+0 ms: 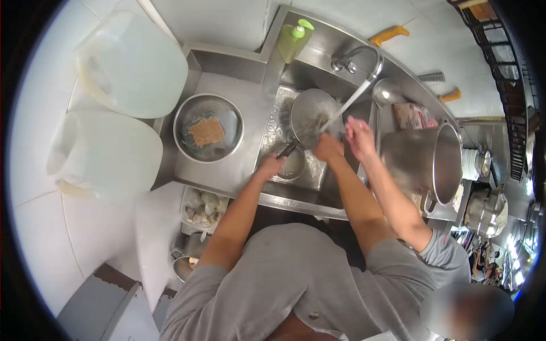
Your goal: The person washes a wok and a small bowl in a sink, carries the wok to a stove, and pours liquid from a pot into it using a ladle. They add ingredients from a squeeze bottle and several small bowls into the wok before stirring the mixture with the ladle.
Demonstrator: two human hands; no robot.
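A stream of water falls from the curved faucet [369,68] into a round metal pan [313,108] in the sink. My left hand [273,165] is closed round the pan's dark handle [288,149]. Below that handle, a smaller round metal vessel [293,165] rests in the sink. At the pan's lower right edge is my right hand [329,148], its fingers curled close to the water; whatever they hold, if anything, is hidden. Just right of it, a co-worker's hand [360,136] reaches over the sink with fingers partly bent.
Left of the sink, a metal bowl [236,128] holds a brown sponge [207,132]. A green soap bottle [294,42] stands behind. At right are a large pot [415,159] and a ladle [388,91]. Two big translucent containers [136,62] [114,153] occupy the left.
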